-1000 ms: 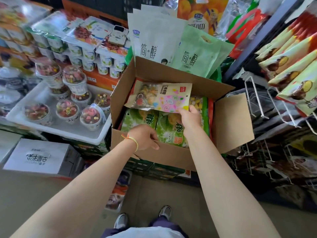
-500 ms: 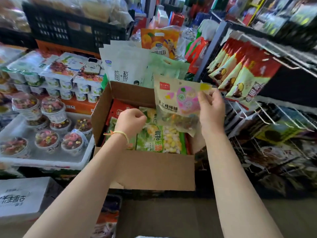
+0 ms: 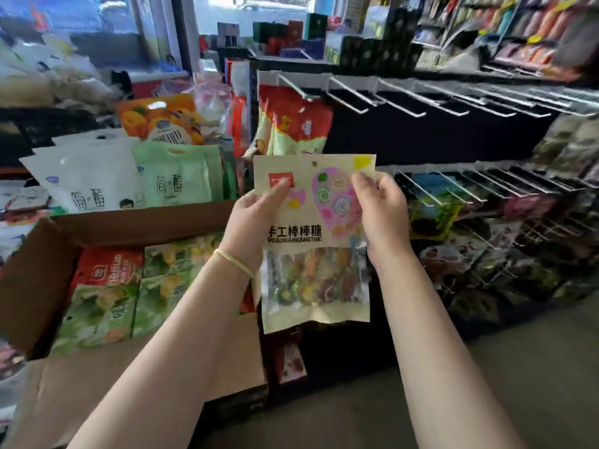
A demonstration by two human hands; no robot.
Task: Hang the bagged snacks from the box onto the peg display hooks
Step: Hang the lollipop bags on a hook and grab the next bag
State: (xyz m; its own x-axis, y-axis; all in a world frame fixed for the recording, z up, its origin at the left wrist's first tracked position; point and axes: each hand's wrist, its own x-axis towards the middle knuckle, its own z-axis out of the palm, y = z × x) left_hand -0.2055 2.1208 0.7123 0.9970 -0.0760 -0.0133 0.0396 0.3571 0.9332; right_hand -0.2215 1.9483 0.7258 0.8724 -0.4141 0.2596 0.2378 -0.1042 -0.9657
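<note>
Both hands hold one candy bag (image 3: pixel 316 241) upright in the middle of the frame, in front of the peg display. Left hand (image 3: pixel 251 226) grips the bag's left edge, its thumb lying on the front beside the red label at the upper left of the bag, with a thin yellow band (image 3: pixel 234 262) round the wrist. Right hand (image 3: pixel 381 215) pinches the upper right part of the bag, fingertips near the yellow corner patch. A small hang hole sits at the top middle of the bag, level with neither row of hooks: it lies below the upper row of peg hooks (image 3: pixel 405 98) and just left of the lower row of peg hooks (image 3: pixel 453 186). The bag touches no hook.

The cardboard box (image 3: pixel 123 222) stands open at lower left, just left of the left forearm. Inside it, one red bag (image 3: pixel 108 270) and about four green bags (image 3: pixel 97 314) show, though blur makes the count unsure. Behind the box, one white pouch (image 3: pixel 84 179) and one pale green pouch (image 3: pixel 171 176) stand upright, with an orange pouch (image 3: pixel 158 119) above them. A bunch of red-topped bags (image 3: pixel 296 124) hangs on the leftmost upper hook, just above the held bag; their number cannot be told.
</note>
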